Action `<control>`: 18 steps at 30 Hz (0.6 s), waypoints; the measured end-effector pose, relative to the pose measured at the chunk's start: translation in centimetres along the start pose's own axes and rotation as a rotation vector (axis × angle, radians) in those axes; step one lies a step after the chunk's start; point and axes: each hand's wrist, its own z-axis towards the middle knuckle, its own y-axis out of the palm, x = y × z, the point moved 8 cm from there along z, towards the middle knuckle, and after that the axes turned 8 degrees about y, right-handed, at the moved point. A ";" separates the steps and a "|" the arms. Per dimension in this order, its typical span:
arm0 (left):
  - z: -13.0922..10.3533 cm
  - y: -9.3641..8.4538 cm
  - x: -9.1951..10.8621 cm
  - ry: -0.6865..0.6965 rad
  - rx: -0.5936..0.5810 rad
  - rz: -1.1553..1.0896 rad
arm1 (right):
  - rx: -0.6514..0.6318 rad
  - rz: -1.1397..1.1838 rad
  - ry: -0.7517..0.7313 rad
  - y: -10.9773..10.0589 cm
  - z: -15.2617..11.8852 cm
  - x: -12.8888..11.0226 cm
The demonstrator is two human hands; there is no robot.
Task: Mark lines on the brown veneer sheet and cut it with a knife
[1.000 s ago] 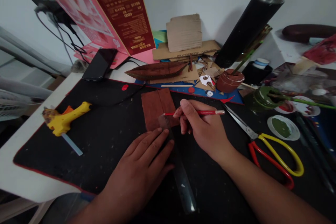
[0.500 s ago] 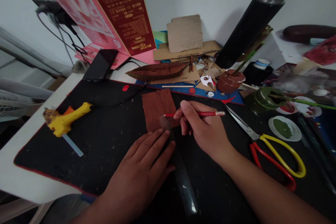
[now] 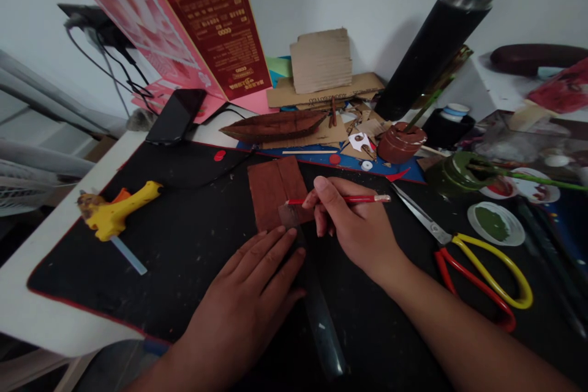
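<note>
A reddish-brown painted sheet lies on the black mat, with a seam or line across it. The upper end of a clear ruler overlaps its lower part. My left hand lies flat with its fingertips on the ruler and the sheet's lower edge. In my right hand is a red pencil, pinched between thumb and fingers. The pencil's tip points left and is at the sheet, just above the ruler's end.
A yellow glue gun lies at the left, below a phone. Scissors and a dish of green paint are at the right. Behind stand a brown boat-shaped piece, a brown paint jar and a black flask.
The view has shifted very slightly. Both hands, the pencil, the ruler and the sheet hold nearly the same positions.
</note>
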 end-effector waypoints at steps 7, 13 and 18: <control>-0.2 0.1 -0.1 -0.008 -0.012 0.005 | -0.009 0.008 -0.006 0.0 0.0 0.0; 0.0 0.1 -0.1 -0.004 -0.017 0.011 | -0.021 0.018 -0.004 0.1 0.0 0.0; 0.1 0.0 -0.1 0.002 -0.008 0.006 | -0.023 0.005 -0.005 0.1 0.0 0.1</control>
